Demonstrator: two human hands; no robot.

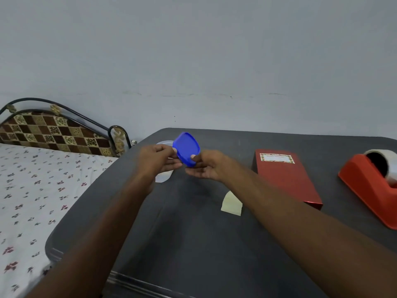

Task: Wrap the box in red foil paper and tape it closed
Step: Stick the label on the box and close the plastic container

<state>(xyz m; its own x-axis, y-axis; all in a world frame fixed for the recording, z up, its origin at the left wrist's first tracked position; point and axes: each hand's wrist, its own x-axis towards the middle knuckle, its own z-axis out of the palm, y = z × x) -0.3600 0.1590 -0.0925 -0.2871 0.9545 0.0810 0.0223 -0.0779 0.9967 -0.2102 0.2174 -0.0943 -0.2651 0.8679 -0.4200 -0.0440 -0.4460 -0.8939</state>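
Both hands hold a blue plastic lid tilted up above the far left part of the dark table. My left hand pinches its left edge and my right hand grips its lower right edge. Under and behind my left hand a white container shows partly. A flat red foil packet with a bordered label lies to the right. An orange-red tape dispenser with a tape roll stands at the far right.
A pale yellow slip of paper lies on the table between my forearms. A bed with a flowered sheet and a checkered headboard stands to the left of the table. A grey wall runs behind.
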